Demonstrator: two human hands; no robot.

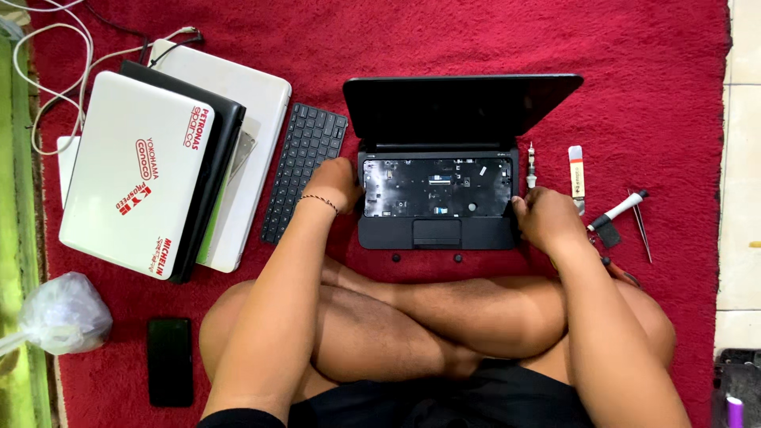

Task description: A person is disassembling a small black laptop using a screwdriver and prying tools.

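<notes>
Laptop, black, opened and stripped of its keyboard, sits on the red carpet before crossed legs. Left hand curls its fingers on the base's left edge; right hand grips the right edge. A loose keyboard lies just left, small tools to the right.

A: Left hand side? Tight. Loose keyboard lies just beside the open laptop, stacked laptops beyond it.

B: Right hand side? Screwdriver, tube, pen-like tool, tweezers scattered near the laptop edge. Bare red carpet past them.

A: Front?

B: Crossed legs block it; two small feet on the strip between.
</notes>
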